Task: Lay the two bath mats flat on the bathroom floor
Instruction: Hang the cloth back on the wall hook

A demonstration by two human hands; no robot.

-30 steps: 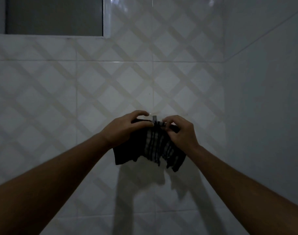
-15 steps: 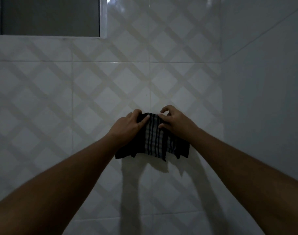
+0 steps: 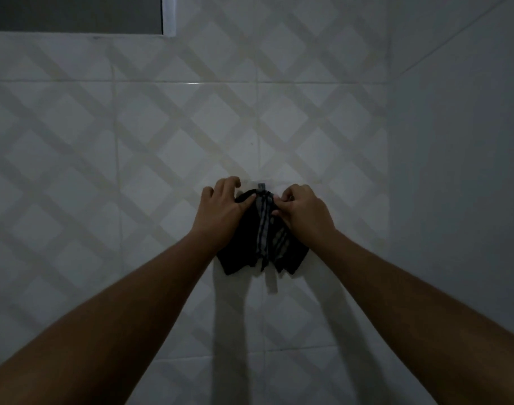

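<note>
The room is dim. Ahead stands a glossy tiled wall (image 3: 133,159) with pale squares crossed by beige diagonal bands and thin grout lines. A window (image 3: 74,13) with a white frame sits at its upper left, dark inside. On the right, a plain grey-white side wall (image 3: 460,171) meets it at a corner.

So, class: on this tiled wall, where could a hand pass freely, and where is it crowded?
Free: the bare tiled wall left of the left hand, below the window frame, and the plain side wall beyond the right hand. Crowded: around the small wall hook, where both hands grip the dark striped cloth.
</note>
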